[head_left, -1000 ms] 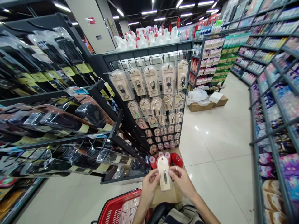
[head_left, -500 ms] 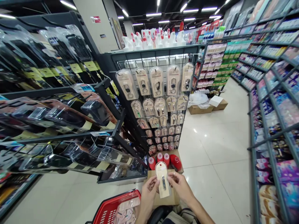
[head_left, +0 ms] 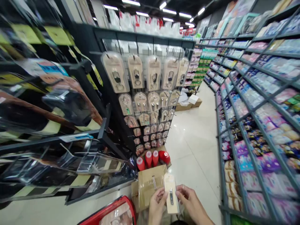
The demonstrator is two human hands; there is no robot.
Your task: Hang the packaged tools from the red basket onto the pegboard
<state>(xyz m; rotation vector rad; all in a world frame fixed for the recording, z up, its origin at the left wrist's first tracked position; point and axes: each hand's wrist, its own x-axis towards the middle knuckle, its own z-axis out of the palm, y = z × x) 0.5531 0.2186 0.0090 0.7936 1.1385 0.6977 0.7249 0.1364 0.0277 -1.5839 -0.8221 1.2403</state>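
Both hands hold one beige carded packet (head_left: 170,193) with a small metal clipper under a clear blister, low in the view. My left hand (head_left: 157,206) pinches its left edge and my right hand (head_left: 190,204), a ring on one finger, pinches its right edge. Straight ahead a black wire rack (head_left: 145,93) carries several rows of the same kind of beige packets on hooks. Just beyond my hands a taped cardboard box (head_left: 147,184) sits on the floor at the foot of the rack.
A red basket (head_left: 112,212) with pale packets is at the lower left. Red-capped bottles (head_left: 152,157) stand behind the box. Dark shelves of bagged goods (head_left: 47,109) fill the left, shelves of packets (head_left: 257,109) the right. More boxes (head_left: 188,103) lie down the aisle.
The view has moved closer to the wire rack and swung left. The packet stays between both hands and has drifted slightly right in the view.
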